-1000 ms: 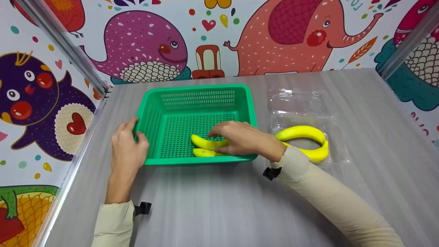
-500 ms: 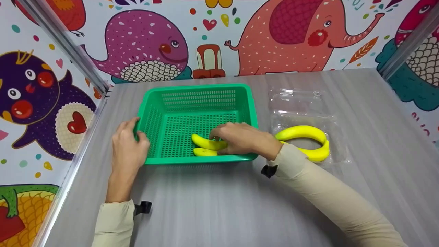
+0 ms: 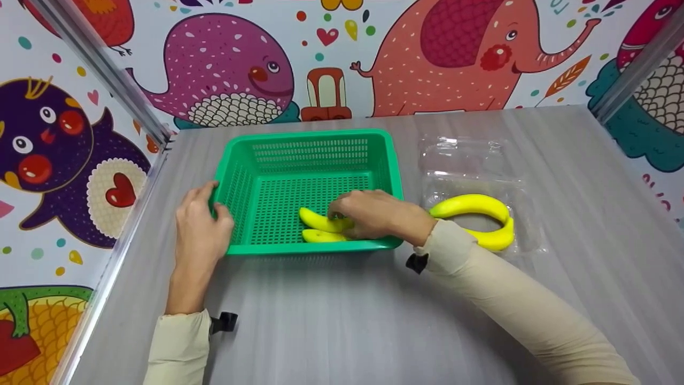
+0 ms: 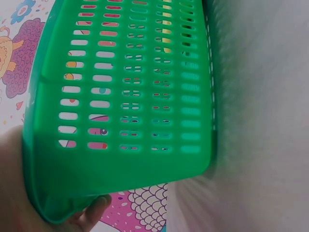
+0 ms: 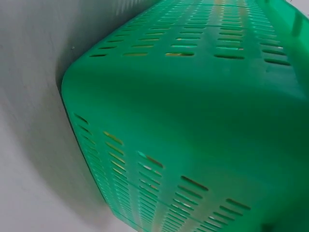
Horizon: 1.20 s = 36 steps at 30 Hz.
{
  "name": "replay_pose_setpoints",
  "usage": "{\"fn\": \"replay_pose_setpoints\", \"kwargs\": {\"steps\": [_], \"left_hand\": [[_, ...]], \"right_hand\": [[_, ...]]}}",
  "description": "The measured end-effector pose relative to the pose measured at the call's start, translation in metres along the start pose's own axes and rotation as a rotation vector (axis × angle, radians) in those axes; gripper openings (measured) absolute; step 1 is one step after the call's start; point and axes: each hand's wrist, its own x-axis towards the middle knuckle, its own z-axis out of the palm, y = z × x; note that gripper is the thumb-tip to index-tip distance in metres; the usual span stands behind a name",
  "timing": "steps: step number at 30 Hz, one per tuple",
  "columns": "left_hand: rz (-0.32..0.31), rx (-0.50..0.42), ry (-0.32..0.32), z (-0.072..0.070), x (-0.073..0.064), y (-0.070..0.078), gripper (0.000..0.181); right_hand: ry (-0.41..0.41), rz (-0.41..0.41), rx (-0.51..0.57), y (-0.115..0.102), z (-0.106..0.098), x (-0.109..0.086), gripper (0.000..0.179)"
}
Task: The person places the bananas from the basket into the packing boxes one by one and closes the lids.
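In the head view a green plastic basket [image 3: 315,140] stands on the table. My left hand [image 3: 200,230] grips its left rim; in the left wrist view, fingertips [image 4: 96,209] show past the rim. Two yellow bananas lie side by side inside the basket, near its front right. My right hand [image 3: 371,214] reaches over the right front corner and holds the upper banana [image 3: 315,219], index finger and thumb on either side of it. The lower banana [image 3: 323,236] lies along the front wall, touching or close to the thumb. The right hand covers the bananas' right ends.
Right of the basket, an opened clear plastic clamshell box [image 3: 470,160] lies flat. Two more bananas [image 3: 470,203] rest on it, forming a ring, partly behind the right forearm. Printed cartoon panels [image 3: 438,64] wall the table's back and sides.
My right hand has shifted slightly to the right along the bananas, with its thumb drawn back a little. The left hand has stayed on the basket rim.
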Motion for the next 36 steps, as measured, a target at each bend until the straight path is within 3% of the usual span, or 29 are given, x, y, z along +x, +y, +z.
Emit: {"fn": "replay_pose_setpoints", "kwargs": {"steps": [18,36], "left_hand": [[0.005,0.011,0.014,0.0008,0.0002,-0.0002,0.048],[0.004,0.006,0.012,0.0005,0.0010,-0.0002,0.048]], "right_hand": [[-0.092,0.065,-0.052,-0.0011,0.0002,0.0077,0.042],[-0.053,0.032,-0.082,0.0002,0.0023,0.0056,0.044]]}}
